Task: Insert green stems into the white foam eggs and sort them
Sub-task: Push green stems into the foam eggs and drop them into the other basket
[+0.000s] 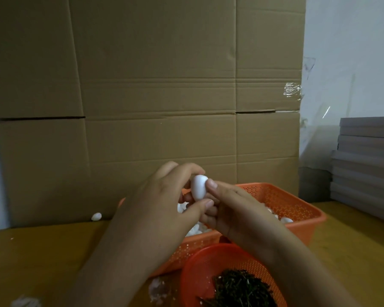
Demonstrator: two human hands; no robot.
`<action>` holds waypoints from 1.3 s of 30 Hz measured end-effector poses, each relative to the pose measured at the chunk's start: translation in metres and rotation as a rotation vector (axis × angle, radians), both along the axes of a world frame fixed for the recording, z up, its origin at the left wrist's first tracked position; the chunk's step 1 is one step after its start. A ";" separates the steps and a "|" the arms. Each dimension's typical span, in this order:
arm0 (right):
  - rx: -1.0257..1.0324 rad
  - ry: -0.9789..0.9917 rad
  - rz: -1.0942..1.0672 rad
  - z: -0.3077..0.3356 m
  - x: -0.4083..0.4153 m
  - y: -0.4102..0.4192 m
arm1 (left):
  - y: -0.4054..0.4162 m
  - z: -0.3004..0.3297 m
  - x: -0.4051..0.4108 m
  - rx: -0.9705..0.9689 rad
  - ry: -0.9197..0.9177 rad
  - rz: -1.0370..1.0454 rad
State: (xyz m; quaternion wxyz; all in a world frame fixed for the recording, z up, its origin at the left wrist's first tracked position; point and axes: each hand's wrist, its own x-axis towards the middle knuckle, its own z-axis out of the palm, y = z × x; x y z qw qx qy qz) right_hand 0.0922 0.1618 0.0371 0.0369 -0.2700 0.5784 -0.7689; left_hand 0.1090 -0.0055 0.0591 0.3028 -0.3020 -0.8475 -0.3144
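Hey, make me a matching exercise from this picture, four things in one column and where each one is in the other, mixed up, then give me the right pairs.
Things:
1. held foam egg
2. stray foam egg
3. green stems
4. grey boards

Places:
A. stacked at the right edge of the table
B. piled in the round orange basket
C. between the fingertips of the left hand and right hand
D. alone on the table at the foot of the cardboard sheet

Pairs: 1-C, 2-D, 3-B, 4-A
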 end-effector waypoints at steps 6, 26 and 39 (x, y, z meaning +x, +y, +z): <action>0.154 0.077 -0.108 0.008 0.006 0.001 | 0.004 -0.002 -0.002 0.040 0.041 0.002; 0.226 0.065 -0.219 0.010 0.015 0.011 | 0.004 -0.001 -0.003 0.228 -0.029 -0.121; -0.077 -0.023 -0.074 0.017 0.020 0.010 | 0.008 -0.001 0.000 0.321 -0.029 -0.118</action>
